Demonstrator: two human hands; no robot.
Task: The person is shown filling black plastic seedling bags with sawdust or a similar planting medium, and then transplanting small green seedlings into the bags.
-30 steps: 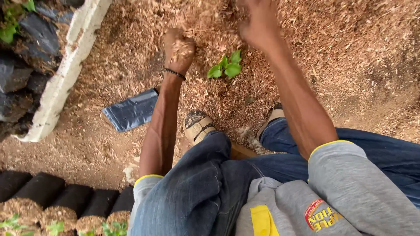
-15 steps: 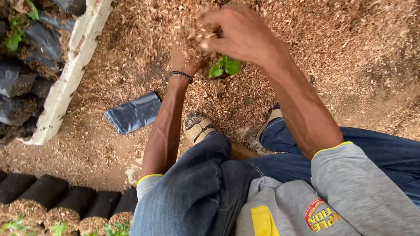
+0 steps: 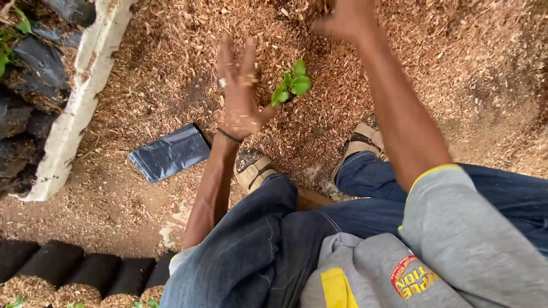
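A small green seedling point(image 3: 292, 85) stands upright in a heap of sawdust point(image 3: 456, 68) in front of my feet. My left hand point(image 3: 238, 91) is raised just left of the seedling, fingers spread, palm dusted with sawdust, holding nothing; it has a ring and a dark wristband. My right hand point(image 3: 342, 20) is at the top edge, beyond the seedling, fingers drawn together over the sawdust; its fingertips are partly cut off by the frame, so I cannot tell whether it holds any.
An empty dark plastic grow bag point(image 3: 169, 153) lies flat on the ground to the left. A white concrete kerb point(image 3: 80, 108) borders bagged seedlings at far left. A row of filled black bags point(image 3: 74, 274) lines the bottom left. My sandalled feet point(image 3: 254, 165) rest by the heap.
My left hand has lifted off the sawdust and spread its fingers beside the seedling. My right hand has moved from over the seedling up towards the far edge.
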